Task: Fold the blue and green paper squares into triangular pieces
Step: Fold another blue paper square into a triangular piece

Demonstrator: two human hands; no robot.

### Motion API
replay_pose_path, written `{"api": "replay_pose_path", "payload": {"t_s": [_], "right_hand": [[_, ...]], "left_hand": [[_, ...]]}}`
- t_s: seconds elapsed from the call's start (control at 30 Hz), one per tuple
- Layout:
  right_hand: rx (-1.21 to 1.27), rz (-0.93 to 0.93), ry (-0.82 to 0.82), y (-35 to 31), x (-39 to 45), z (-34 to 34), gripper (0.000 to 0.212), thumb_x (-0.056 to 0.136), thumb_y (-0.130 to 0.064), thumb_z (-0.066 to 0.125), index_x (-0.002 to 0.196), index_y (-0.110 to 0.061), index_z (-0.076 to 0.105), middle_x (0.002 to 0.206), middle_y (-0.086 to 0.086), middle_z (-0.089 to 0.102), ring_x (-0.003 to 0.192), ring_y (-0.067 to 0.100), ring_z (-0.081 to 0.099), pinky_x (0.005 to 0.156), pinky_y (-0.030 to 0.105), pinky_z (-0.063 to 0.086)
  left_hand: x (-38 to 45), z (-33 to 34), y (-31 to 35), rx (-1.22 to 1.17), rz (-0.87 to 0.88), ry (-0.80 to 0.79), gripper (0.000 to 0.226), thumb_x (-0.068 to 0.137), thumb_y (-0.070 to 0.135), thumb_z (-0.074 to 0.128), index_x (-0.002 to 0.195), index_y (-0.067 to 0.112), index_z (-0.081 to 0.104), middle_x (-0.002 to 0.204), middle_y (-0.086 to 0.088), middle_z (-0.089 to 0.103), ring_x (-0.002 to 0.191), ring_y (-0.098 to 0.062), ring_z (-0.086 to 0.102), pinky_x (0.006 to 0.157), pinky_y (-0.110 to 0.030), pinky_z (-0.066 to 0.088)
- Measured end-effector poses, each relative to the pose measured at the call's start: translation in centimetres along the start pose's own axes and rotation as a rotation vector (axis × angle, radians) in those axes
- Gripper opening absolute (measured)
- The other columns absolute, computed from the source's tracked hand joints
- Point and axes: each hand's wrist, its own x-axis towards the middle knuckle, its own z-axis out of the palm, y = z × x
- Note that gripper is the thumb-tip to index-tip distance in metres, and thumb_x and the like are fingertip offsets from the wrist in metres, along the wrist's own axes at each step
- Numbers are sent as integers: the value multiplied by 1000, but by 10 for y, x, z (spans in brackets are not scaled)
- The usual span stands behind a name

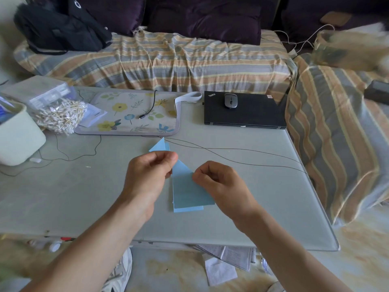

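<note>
1. Blue paper (186, 190): one partly folded sheet, lying around the middle of the surface (84, 197), nearer the front edge than the back. Its far end is coming to a slanted point under the fingers; its near end is showing two offset straight edges, so the layers are not lying flush yet.
2. Left hand (150, 171): fingers and thumb are pinching the paper's pointed far end, seemingly to pin the apex so that the crease is staying put.
3. Right hand (219, 182): fingers are curling onto the paper's slanted right edge, pinching it, probably to run or tighten the diagonal fold. The hands are sitting close together, not touching.
4. Folded blue triangle (160, 146): lying just beyond the left hand, toward the back edge; judged a finished piece set aside out of the working area.
5. Green paper: none is showing in this view.
6. Laptop (244, 110), closed, with a mouse (231, 100) on top: sitting at the back right corner, well apart from the folding.
7. Floral mat (130, 114): lying along the back edge, left of the laptop.
</note>
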Motion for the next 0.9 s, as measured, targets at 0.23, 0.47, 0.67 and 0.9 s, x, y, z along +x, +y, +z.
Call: {"api": "replay_pose_path", "payload": {"t_s": [0.23, 0.47, 0.67, 0.9], "right_hand": [[79, 69, 96, 5, 4, -3, 17, 96, -24, 67, 87, -10, 73, 82, 14, 73, 71, 17, 62, 74, 36, 51], [-5, 50, 125, 12, 6, -5, 15, 94, -21, 69, 81, -15, 71, 71, 2, 71, 63, 7, 59, 67, 25, 49], [-237, -65, 128, 11, 4, -7, 13, 90, -17, 72, 77, -15, 71, 61, -9, 59, 52, 3, 46, 52, 13, 36], [-263, -55, 126, 12, 5, -8, 12, 87, -23, 77, 78, -16, 74, 68, -2, 68, 53, 4, 48, 51, 14, 37]], "left_hand": [[11, -7, 2, -127, -61, 71, 14, 96, 17, 71, 82, 18, 75, 78, 1, 66, 71, -15, 56, 84, -28, 52], [12, -6, -1, 65, -25, 58, 5, 98, 20, 65, 96, 17, 69, 101, 0, 71, 88, -15, 64, 87, -29, 52], [2, -10, 2, 728, 288, -197, 4, 86, 42, 76, 86, 38, 73, 96, 27, 70, 102, 11, 58, 98, -34, 41], [0, -8, -2, 832, 259, -198, 13, 88, 33, 77, 76, 32, 73, 78, 20, 72, 84, 5, 62, 99, -37, 42]]}}
